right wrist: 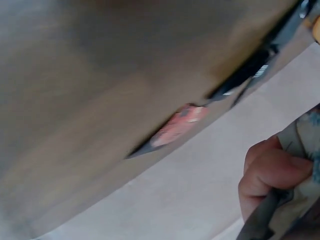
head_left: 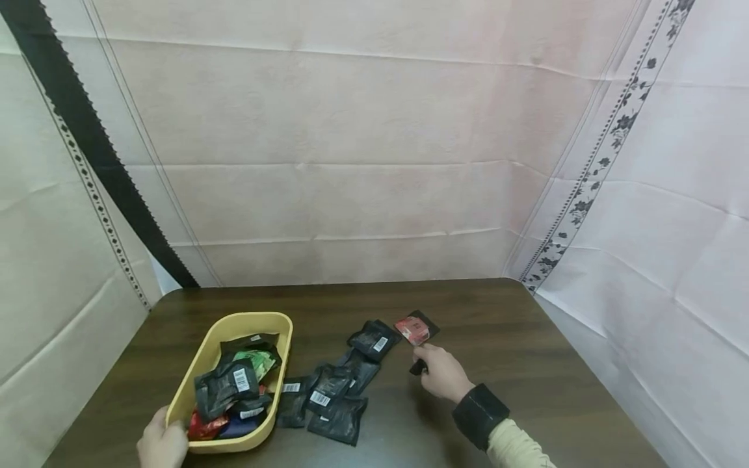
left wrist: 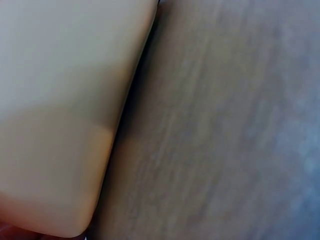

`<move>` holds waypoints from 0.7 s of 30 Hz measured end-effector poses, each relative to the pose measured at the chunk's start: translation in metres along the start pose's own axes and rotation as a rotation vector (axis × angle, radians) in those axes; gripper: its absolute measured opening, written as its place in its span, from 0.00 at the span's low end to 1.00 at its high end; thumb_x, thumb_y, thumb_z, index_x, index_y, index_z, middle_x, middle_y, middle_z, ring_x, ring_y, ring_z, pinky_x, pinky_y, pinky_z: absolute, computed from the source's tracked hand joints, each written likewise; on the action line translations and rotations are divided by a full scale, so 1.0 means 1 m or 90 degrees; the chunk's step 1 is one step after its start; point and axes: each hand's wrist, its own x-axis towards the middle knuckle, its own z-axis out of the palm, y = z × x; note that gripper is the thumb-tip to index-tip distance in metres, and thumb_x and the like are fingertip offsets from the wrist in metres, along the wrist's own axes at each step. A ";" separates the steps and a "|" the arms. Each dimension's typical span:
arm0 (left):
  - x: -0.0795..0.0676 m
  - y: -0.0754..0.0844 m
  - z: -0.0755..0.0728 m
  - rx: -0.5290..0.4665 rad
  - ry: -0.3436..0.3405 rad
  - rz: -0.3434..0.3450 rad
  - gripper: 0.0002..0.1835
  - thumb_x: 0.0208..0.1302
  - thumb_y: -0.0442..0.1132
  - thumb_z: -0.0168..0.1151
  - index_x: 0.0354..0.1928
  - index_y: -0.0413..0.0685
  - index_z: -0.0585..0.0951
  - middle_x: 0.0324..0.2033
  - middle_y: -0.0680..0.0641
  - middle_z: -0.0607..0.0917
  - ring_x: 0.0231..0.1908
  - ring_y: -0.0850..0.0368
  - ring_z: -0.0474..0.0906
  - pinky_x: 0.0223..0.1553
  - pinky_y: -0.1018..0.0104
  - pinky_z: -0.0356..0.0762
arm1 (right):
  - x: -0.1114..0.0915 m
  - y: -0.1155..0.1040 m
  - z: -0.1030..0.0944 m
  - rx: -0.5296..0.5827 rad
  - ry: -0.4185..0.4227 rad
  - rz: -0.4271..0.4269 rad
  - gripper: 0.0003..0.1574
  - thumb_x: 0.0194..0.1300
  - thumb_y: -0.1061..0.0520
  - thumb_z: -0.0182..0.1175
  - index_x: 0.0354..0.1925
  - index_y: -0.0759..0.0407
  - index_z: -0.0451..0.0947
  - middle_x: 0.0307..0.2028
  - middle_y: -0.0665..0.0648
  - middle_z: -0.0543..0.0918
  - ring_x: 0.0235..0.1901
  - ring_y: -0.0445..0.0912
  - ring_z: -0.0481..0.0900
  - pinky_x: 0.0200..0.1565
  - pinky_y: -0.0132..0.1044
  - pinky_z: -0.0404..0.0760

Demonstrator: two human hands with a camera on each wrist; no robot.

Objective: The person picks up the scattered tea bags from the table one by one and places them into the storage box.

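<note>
My right hand [head_left: 441, 374], at lower right of centre in the head view, pinches a small dark-edged foil packet [head_left: 418, 368]; the right wrist view shows its pale, blue-patterned face under my thumb. I'd want a light, firm pinch here, since the foil could crease or slip. My left hand [head_left: 162, 441], at lower left, grips the near-left corner of a yellow rounded-rectangular plastic tub [head_left: 254, 316]; a steady hold there should stop it sliding. Inside lies a loose heap of black, green, red and blue packets [head_left: 228, 390], best disturbed little. Just above my right fingers lies a flat red-and-black packet [head_left: 414, 329]; I can't tell whether they touch it. Left of it sprawl overlapping black packets with white labels [head_left: 333, 390] on the dark brown wood-grain table [head_left: 526, 338]. I'd lift clear of these, because a low sweep could scatter them.
</note>
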 end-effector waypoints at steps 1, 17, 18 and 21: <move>-0.001 0.000 0.000 -0.004 0.005 0.007 0.22 0.55 0.32 0.39 0.52 0.32 0.68 0.48 0.25 0.71 0.47 0.25 0.64 0.45 0.36 0.62 | 0.004 -0.004 0.001 -0.001 0.002 -0.005 0.16 0.38 0.73 0.53 0.23 0.53 0.71 0.23 0.46 0.70 0.21 0.41 0.66 0.22 0.32 0.65; -0.006 -0.003 0.003 -0.047 0.064 0.065 0.20 0.54 0.28 0.39 0.50 0.29 0.70 0.47 0.24 0.72 0.47 0.25 0.65 0.45 0.36 0.61 | 0.060 -0.055 0.019 0.043 -0.018 -0.092 0.15 0.41 0.70 0.56 0.32 0.57 0.74 0.26 0.50 0.71 0.24 0.43 0.68 0.21 0.32 0.67; -0.006 -0.003 0.004 -0.048 0.066 0.064 0.20 0.54 0.28 0.39 0.50 0.29 0.70 0.47 0.24 0.72 0.47 0.26 0.65 0.45 0.36 0.62 | 0.064 -0.060 0.020 0.047 -0.017 -0.097 0.16 0.42 0.69 0.57 0.32 0.57 0.74 0.27 0.50 0.72 0.25 0.43 0.69 0.22 0.33 0.68; -0.006 -0.002 0.006 -0.049 0.063 0.054 0.21 0.54 0.28 0.39 0.50 0.28 0.69 0.46 0.24 0.73 0.46 0.27 0.67 0.45 0.37 0.62 | 0.077 -0.077 0.028 0.075 -0.021 -0.119 0.16 0.42 0.69 0.57 0.34 0.57 0.74 0.29 0.51 0.74 0.27 0.44 0.72 0.24 0.34 0.71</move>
